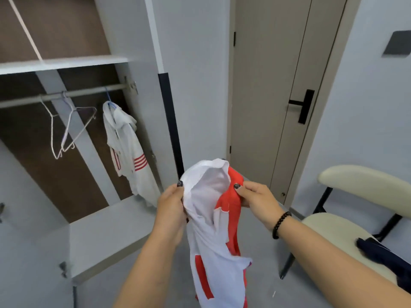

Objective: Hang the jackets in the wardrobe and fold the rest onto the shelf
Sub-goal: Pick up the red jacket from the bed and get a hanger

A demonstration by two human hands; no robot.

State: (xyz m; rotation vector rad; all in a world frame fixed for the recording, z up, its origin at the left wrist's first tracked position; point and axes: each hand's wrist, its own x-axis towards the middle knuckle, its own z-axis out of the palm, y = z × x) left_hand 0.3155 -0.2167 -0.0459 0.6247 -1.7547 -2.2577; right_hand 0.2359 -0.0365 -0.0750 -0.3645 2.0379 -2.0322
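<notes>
Both hands hold a white and red jacket [213, 218] up in front of the open wardrobe [124, 230]. The left hand [171, 207] grips the white collar edge with curled fingers. The right hand [255, 201] pinches the red fabric at the opposite side of the collar. The neck opening is spread between them, and the rest of the garment hangs down freely, clear of the floor.

Step in hand, as judged from the frame: preparing this jacket for hanging. One white jacket with red stripes [126, 147] already hangs from a hanger at the right end of the rail [66, 95]. Two bare white hangers [66, 127] hang further left on the same rail. The shelf [62, 63] above the rail shows no folded items in the visible part.

The next move calls for one hand to release the collar and take a bare hanger off the rail. The other hand must support the jacket at the neck meanwhile. The hanger arms then go into the shoulders through the spread opening.

A dark garment [378, 254] lies on the seat of the cream chair [333, 227] at the right, apart from the hands. Whether it is a jacket cannot be told.

No brand, label or readable writing is visible on any garment or surface.
</notes>
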